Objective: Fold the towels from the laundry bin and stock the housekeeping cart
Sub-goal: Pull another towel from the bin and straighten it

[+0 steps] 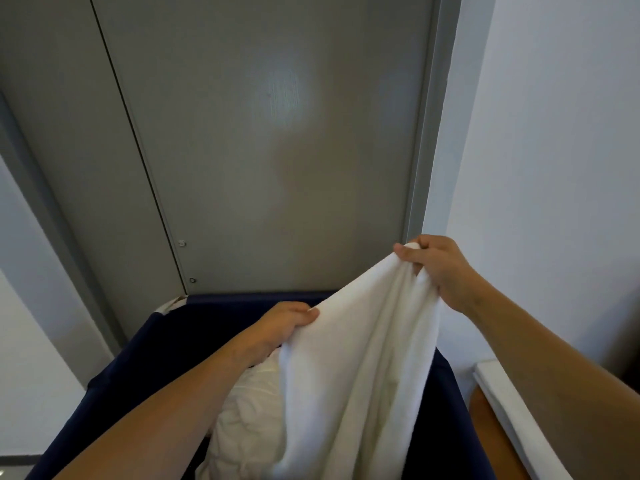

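Observation:
A white towel [360,358] hangs lifted above the dark blue laundry bin [114,382]. My right hand [440,268] grips its top corner, raised high at the right. Lower down, my left hand [280,327] pinches the towel's left edge just over the bin. More crumpled white linen [242,420] lies inside the bin, below my left forearm. The towel's lower part drops out of view at the bottom.
Grey closed doors [277,150] stand directly behind the bin. A white wall [554,133] runs along the right. At the lower right, folded white cloth [512,420] lies on a wooden surface [491,441].

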